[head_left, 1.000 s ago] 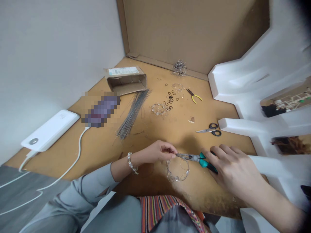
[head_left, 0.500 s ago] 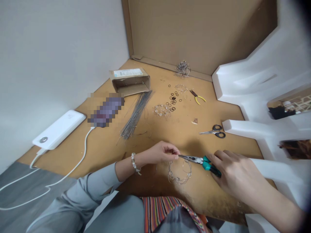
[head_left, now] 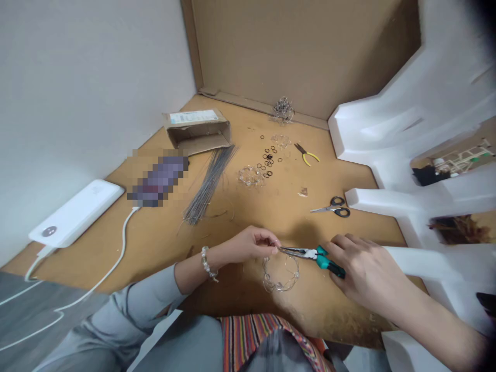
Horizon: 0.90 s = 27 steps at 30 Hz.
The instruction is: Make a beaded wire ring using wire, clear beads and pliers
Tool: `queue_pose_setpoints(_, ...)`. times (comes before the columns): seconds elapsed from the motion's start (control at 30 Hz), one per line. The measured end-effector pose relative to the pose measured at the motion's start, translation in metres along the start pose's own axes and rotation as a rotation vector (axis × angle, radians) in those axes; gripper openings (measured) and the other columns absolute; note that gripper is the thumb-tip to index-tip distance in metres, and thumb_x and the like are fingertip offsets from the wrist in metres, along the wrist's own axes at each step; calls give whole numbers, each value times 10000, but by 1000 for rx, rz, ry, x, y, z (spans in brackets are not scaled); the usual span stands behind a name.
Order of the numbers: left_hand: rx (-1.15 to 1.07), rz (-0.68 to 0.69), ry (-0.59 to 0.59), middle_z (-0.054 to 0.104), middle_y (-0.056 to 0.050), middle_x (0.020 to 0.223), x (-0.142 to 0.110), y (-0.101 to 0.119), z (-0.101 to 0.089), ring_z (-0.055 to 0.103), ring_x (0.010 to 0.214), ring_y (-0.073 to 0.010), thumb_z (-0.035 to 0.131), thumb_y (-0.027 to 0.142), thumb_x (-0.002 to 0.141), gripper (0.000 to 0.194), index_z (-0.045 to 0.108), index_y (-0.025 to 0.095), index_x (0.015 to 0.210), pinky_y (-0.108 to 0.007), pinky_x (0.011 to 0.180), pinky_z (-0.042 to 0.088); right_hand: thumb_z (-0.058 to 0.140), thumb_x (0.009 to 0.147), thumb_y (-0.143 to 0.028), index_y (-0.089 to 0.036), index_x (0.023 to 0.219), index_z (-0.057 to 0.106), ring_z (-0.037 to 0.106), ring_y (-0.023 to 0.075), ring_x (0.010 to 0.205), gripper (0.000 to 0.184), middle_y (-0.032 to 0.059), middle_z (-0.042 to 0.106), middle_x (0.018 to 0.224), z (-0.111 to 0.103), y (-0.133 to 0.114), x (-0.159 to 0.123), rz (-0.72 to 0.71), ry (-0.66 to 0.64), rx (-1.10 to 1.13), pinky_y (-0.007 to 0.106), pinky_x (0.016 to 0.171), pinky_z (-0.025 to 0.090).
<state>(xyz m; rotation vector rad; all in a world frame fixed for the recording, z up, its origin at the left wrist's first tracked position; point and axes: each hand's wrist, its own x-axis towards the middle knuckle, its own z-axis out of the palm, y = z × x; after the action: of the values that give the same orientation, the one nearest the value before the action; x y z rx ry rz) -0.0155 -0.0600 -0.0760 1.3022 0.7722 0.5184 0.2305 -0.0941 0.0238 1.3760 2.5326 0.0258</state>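
Observation:
My left hand pinches a wire end with thumb and fingers just at the plier tips. Below its fingertips is a ring of thin wire with clear beads, which appears to hang from the pinched wire. My right hand is wrapped round needle-nose pliers with teal and black handles. Their long jaws point left and meet the wire at my left fingertips. Whether the jaws grip the wire is too small to tell.
Grey wires lie bundled near an open cardboard box. Beyond my hands are beaded wire rings, small dark rings, yellow-handled pliers, scissors and a wire tangle. A white power bank sits left; white foam edges the right.
The whole view has shifted, so things appear slightly farther left. Both hands keep their holds, with the plier tips still at my left fingertips. The hanging ring has turned slightly.

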Motion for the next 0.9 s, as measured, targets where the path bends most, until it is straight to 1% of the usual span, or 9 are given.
queue_pose_setpoints(0.13,-18,-15,-3,592,12,708,0,0,1,475,642,-76,630,222,737,139,653,115,822,-195,621,371,610,720,-238,-219,948,584,520,202,708,230,37,588,784,2,0,-2,-36,82,-76,304,612,284)
queue_pose_setpoints(0.27,-4,-33,4,592,13,704,-1,0,1,481,638,-82,630,237,736,151,653,121,828,-203,618,369,602,723,-228,-220,948,583,530,200,701,226,34,592,780,3,0,-4,-49,104,-84,303,606,282)
queue_pose_setpoints(0.37,0,-26,-1,609,1,731,-1,0,1,499,656,-89,626,242,740,161,654,118,839,-211,635,381,575,719,-202,-224,895,580,538,185,662,178,24,588,745,2,0,-3,-32,50,-30,292,569,263)
queue_pose_setpoints(0.47,-6,-8,-4,638,-18,793,-1,-2,1,535,717,-106,628,242,740,166,659,119,847,-226,690,406,552,703,-188,-229,820,565,538,165,600,125,7,580,697,1,1,-1,11,-50,50,285,522,223)
queue_pose_setpoints(0.53,-4,-3,-2,653,-27,827,-1,-3,2,554,756,-118,634,241,737,167,663,121,850,-236,725,415,539,693,-186,-235,798,560,528,153,553,117,-4,581,674,0,2,1,42,-117,86,282,502,200)
queue_pose_setpoints(0.6,-3,-9,3,661,-29,832,0,-3,2,562,761,-121,636,243,737,169,665,121,850,-237,727,419,531,691,-186,-239,794,559,520,149,534,118,-6,588,676,0,2,2,53,-154,107,279,496,205)
queue_pose_setpoints(0.67,-2,-19,5,662,-29,815,-1,-3,2,561,740,-117,634,246,741,173,666,119,853,-231,706,419,534,681,-175,-237,809,563,543,165,594,145,8,600,722,0,4,4,27,-136,109,278,518,254)
queue_pose_setpoints(0.77,12,-16,-1,659,-31,800,-1,-2,1,557,721,-111,624,245,750,180,665,113,867,-225,689,418,556,664,-161,-222,868,583,570,214,745,216,48,615,822,0,8,3,-26,-40,64,305,614,351)
queue_pose_setpoints(0.9,29,24,-5,663,-43,823,0,-3,1,571,742,-119,615,234,757,175,665,111,872,-231,707,430,565,695,-197,-197,966,597,587,249,820,272,85,625,910,1,19,-5,13,48,-3,346,679,405)
